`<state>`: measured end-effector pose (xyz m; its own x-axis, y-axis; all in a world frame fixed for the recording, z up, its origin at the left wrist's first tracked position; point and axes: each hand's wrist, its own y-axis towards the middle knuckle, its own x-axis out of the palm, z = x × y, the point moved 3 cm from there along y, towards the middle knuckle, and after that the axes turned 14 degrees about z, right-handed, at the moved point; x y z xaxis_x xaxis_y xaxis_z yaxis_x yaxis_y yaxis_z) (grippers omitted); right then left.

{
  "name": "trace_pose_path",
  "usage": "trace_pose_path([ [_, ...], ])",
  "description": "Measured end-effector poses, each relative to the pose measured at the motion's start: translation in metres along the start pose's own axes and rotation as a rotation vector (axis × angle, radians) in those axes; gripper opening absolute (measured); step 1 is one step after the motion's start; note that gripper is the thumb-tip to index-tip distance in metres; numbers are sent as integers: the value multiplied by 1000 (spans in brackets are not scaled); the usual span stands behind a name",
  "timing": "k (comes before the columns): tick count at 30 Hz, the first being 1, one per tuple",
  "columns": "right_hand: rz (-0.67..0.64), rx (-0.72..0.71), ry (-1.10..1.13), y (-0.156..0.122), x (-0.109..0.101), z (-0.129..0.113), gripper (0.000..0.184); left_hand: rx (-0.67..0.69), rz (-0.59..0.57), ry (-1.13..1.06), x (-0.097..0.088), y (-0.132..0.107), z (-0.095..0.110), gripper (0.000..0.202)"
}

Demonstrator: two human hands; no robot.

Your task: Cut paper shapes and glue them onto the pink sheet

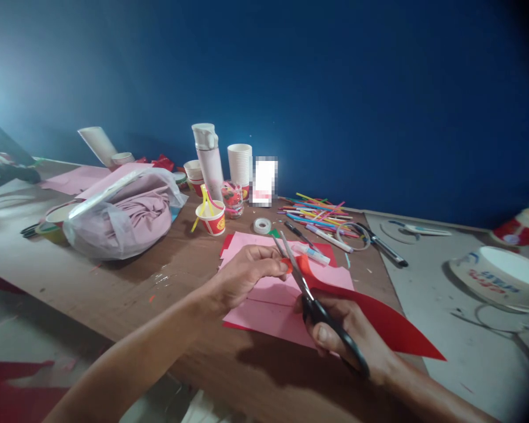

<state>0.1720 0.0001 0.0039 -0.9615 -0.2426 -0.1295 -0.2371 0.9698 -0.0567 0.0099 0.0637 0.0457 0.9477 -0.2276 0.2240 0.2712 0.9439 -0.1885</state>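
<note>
My right hand [348, 323] grips black-handled scissors [306, 288], whose blades stand apart and point away from me. Between thumb and fingers, my left hand [251, 270] pinches a small orange-red piece of paper [286, 265] beside the blades. A larger sheet of red paper [392, 320] curves out behind my right hand; whether it joins the pinched piece is hidden by the scissors. Beneath both hands lie pink paper sheets [264, 317] with red paper under them. A clear-capped marker or glue pen [312, 254] rests on the pink sheets.
Behind the sheets are a tape roll [262, 225], a pile of coloured sticks [317, 208] and a red-white paper cup [211, 220]. A bottle [209, 164] and stacked cups [240, 164] stand farther back. At left sits a plastic bag [123, 226]; at right, a white tub [502, 276] and a cutter [388, 247].
</note>
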Motion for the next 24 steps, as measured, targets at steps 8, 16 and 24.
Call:
trace_pose_path([
  [8,40,64,51,-1,2,1,35,18,25,23,0,0,-1,11],
  [16,45,44,91,6,-2,3,28,108,58,100,-4,5,-2,14],
  [24,88,-24,44,15,-15,0,44,104,182,52,-10,10,-9,17],
])
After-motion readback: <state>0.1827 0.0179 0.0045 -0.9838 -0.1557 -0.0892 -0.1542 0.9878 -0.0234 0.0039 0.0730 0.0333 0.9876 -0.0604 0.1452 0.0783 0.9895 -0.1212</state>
